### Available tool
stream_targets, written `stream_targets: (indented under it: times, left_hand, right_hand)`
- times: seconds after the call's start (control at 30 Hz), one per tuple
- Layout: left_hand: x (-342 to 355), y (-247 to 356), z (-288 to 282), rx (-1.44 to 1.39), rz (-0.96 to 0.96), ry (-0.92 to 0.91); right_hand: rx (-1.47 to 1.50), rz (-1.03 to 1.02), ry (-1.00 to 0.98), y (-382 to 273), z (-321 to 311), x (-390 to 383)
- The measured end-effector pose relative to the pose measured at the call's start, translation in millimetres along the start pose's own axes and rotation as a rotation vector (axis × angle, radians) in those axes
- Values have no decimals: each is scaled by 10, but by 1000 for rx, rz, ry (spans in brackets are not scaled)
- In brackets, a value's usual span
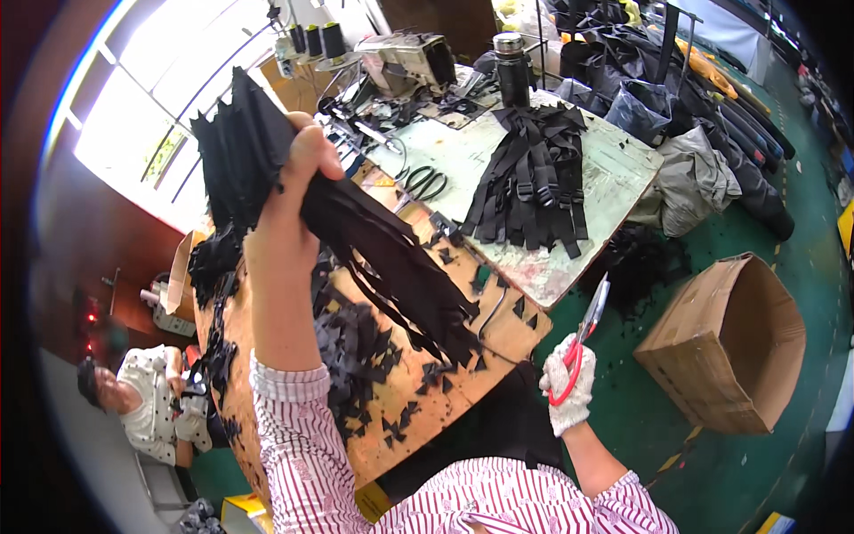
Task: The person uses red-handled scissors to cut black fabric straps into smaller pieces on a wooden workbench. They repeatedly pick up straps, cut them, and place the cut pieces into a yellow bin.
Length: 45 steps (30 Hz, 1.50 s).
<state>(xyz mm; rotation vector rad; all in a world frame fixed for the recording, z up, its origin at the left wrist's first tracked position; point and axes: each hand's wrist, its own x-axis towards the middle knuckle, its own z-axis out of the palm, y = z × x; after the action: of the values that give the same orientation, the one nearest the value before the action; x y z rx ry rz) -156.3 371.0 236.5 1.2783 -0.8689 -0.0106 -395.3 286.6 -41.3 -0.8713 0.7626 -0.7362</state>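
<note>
Clutching black strips (pixel 378 227), slanted from 11 to 4 o'clock over the table (pixel 513 342), the bare left hand (pixel 301 169) is closed tight; their tails hang toward the gloved right hand (pixel 578 400), curled around red scissors (pixel 587 329) aimed at 1 o'clock. A carton (pixel 689 360) sits at 3 o'clock.

A sewing machine (pixel 409 67) and a dark flask (pixel 512 78) stand toward the far end of the pale table (pixel 616 158), thread spools (pixel 333 41) left of the machine. An open cardboard box (pixel 680 356) rests on the green floor (pixel 648 454) at right, a grey bag (pixel 698 182) beyond it. Another person (pixel 147 400) is at left.
</note>
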Motion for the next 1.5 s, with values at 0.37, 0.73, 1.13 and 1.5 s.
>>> stream_targets:
  times: [0.37,0.73,1.13,1.5]
  left_hand:
    - [1197,-1601,1097,136,-397,-222]
    - [1826,-4840,1915,610,-431,-244]
    - [934,-2868,536,808,-256,-515]
    - [-1986,-365,-2765,533,-486,224]
  right_hand:
    - [-16,50,320,67,-114,575]
    - [-66,60,536,-162,-186,845]
    - [-266,-100,184,-162,151,509]
    - [-187,157,-471,170,527,-578]
